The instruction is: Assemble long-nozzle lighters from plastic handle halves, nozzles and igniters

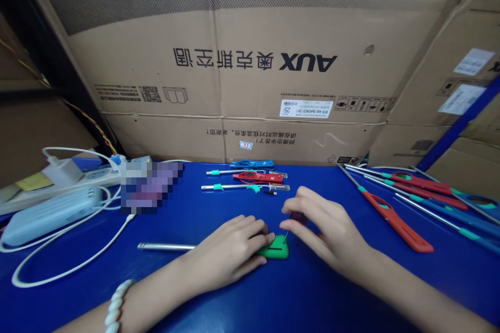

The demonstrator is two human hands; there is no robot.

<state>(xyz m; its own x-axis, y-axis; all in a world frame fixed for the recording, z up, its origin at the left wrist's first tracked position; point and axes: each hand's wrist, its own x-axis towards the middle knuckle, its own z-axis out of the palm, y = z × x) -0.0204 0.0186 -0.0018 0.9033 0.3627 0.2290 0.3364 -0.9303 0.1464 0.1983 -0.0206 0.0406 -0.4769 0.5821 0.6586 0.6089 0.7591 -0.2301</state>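
A long-neck lighter with a green handle (278,247) lies flat on the blue table, its metal tube (166,246) pointing left. My left hand (234,244) is closed over the handle's left part and presses it down, hiding its middle. In my right hand (322,223) is a small screwdriver with a dark handle (298,216), pinched between thumb and fingers. Its thin shaft (286,236) slants down to the right end of the green handle; the exact tip contact is too small to tell.
Behind my hands lie a red lighter (263,178), a blue lighter (255,164) and loose metal tubes (234,187). Several finished-looking lighters, one red-orange (398,223), rest at right. At left are a power bank (52,213), white cables and a power strip (94,176). A large carton (250,21) stands behind.
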